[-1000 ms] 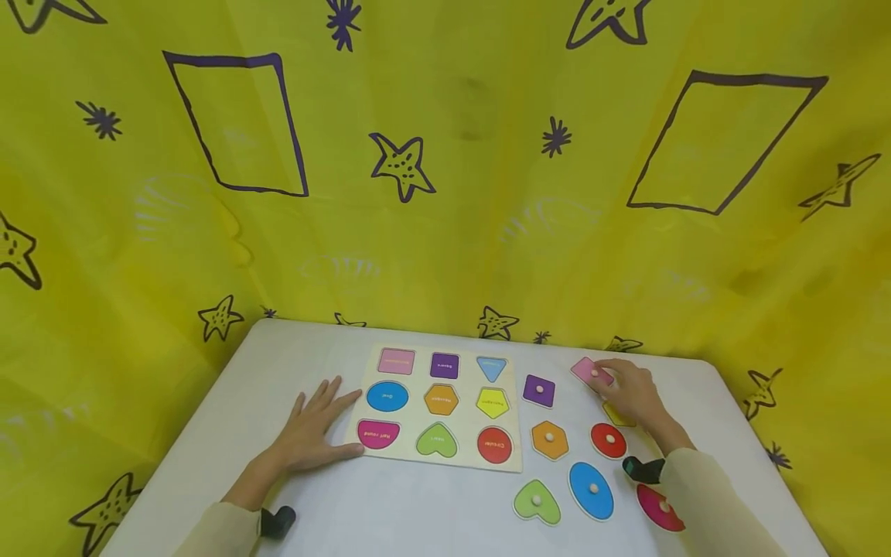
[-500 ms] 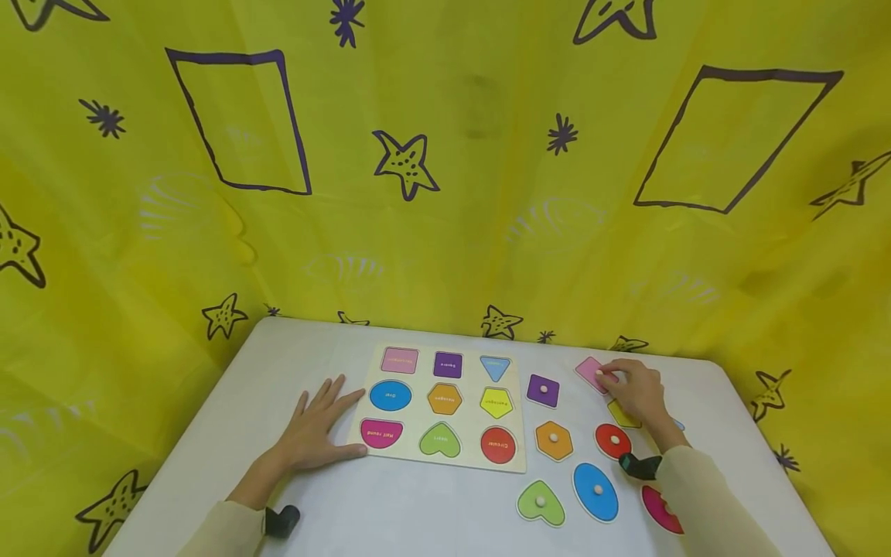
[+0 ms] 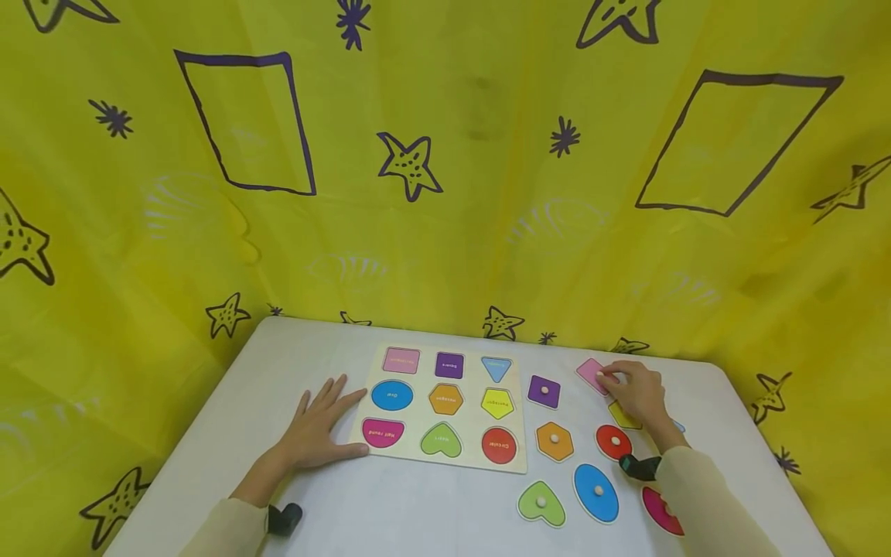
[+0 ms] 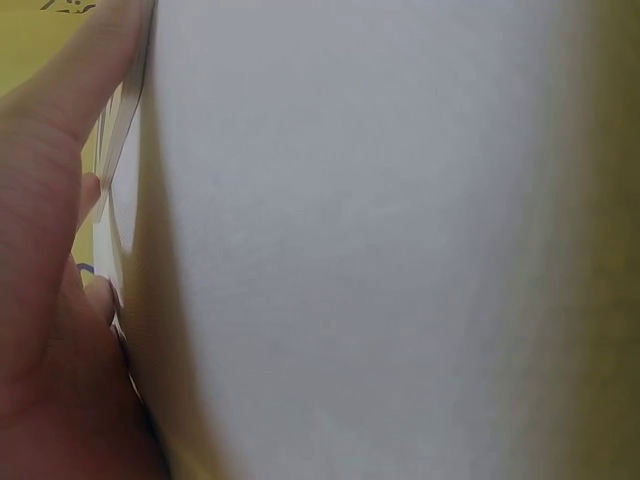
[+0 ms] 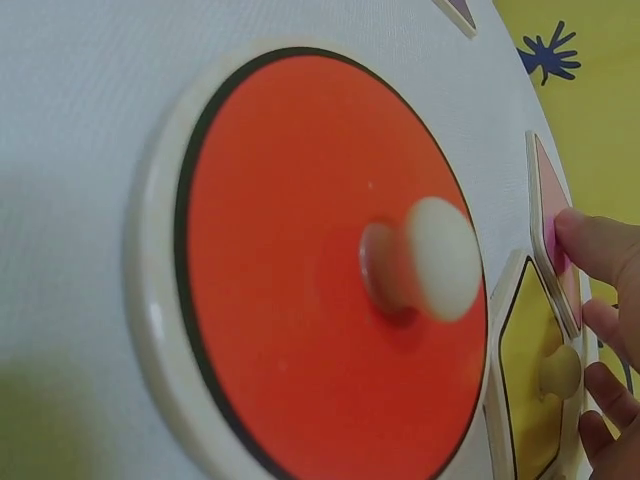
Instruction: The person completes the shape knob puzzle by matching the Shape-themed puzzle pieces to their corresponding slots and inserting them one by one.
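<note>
A wooden shape puzzle board (image 3: 473, 456) lies on the white table, its printed shapes and words upside down in the head view. My left hand (image 3: 316, 429) rests flat at its left side, fingers spread, thumb tip and one fingertip at the edge. At the back right, my right hand (image 3: 635, 393) pinches the knob of a pink rectangle puzzle piece (image 3: 590, 372); the knob is covered by the fingertips. In the right wrist view, the thumb and fingers (image 5: 600, 245) meet at this piece, just past a yellow pentagon piece (image 5: 525, 375). The left wrist view shows mostly tablecloth.
Several knobbed pieces lie right of the board: a purple square (image 3: 543, 393), orange hexagon (image 3: 554, 442), red circle (image 3: 614, 441), green heart (image 3: 541, 504) and blue oval (image 3: 595, 493). A magenta half round (image 3: 661, 510) sits partly under the right sleeve. A yellow curtain (image 3: 445, 255) hangs behind.
My right fingers have come together on the pink rectangle's knob, and the piece has turned slightly. My left hand stays put. The head view has shifted a little.
</note>
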Demonstrator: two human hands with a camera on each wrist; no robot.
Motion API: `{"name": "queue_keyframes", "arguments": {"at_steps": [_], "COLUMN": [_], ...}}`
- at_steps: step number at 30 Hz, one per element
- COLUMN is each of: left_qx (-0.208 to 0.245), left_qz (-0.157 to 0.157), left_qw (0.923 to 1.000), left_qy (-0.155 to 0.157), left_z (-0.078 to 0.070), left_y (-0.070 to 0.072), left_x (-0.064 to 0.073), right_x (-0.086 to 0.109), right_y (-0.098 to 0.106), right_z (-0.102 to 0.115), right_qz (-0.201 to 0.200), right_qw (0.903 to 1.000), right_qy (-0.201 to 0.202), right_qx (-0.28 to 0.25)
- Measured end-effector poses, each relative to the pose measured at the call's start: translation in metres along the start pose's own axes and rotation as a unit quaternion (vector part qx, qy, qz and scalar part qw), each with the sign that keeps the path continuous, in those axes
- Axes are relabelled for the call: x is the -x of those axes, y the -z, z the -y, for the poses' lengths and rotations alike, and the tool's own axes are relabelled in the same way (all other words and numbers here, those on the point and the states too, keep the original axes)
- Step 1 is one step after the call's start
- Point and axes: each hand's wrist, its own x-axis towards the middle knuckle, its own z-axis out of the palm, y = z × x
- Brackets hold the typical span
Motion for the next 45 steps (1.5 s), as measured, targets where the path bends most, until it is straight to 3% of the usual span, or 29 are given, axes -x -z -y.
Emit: {"name": "queue_keyframes", "arguments": {"at_steps": [4,10,16,22,30,36,45], "left_qx": [0.007,0.018,0.010,-0.002,-0.005,-0.019,0.000], "left_qz": [0.004,-0.018,-0.010,0.005,0.006,0.003,0.007], "left_qw": [1.0000,0.9995,0.9998,1.0000,1.0000,0.9998,0.9999], "left_qy": [-0.002,-0.022,-0.014,0.004,0.003,-0.006,-0.009], "left_z": [0.001,0.008,0.001,0.000,-0.001,0.001,0.002], "left_y": [-0.001,-0.009,-0.002,0.002,0.003,0.002,0.003], "left_x": [-0.003,-0.006,-0.005,-0.003,0.000,-0.002,-0.003], "right_x": [0.001,0.003,0.002,0.001,0.003,-0.001,-0.009], "right_y": [0.000,0.002,0.005,0.006,0.003,-0.006,-0.028], "right_z": [0.000,0.005,0.018,0.040,0.072,0.096,0.132], "right_qz": [-0.007,-0.012,-0.009,0.001,-0.008,-0.009,0.006], "right_qw": [1.0000,0.9999,0.9992,0.9981,0.9938,0.9911,0.9865], "right_qy": [-0.007,-0.007,0.013,0.015,0.077,0.086,0.106], "right_qx": [0.002,-0.009,-0.037,-0.060,-0.080,-0.102,-0.124]}}
